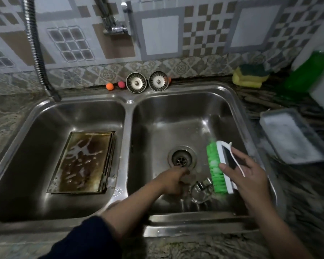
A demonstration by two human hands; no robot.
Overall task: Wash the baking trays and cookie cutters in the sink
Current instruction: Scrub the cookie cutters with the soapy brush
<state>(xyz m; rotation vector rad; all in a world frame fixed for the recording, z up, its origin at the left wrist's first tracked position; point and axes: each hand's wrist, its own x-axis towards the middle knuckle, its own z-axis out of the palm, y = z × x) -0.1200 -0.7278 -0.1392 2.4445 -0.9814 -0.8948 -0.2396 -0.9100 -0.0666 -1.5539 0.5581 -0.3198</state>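
A browned, greasy baking tray (pixel 82 161) lies flat in the left basin of the steel double sink (pixel 128 116). A second tray (pixel 292 136), covered in white suds, rests on the counter to the right. In the right basin my left hand (pixel 176 182) is closed low near the drain (pixel 182 159), beside metal cookie cutters (pixel 201 190); what it grips is blurred. My right hand (pixel 249 174) holds a green-bristled scrub brush (pixel 216 169) with a white back, bristles facing left over the cutters.
Two metal sink strainers (pixel 136 82) lean against the tiled wall with small orange and pink balls (pixel 109 86) beside them. A yellow-green sponge (pixel 250 76) and a green soap bottle (pixel 307 71) stand at the back right. A flexible tap hose (pixel 37 58) hangs at left.
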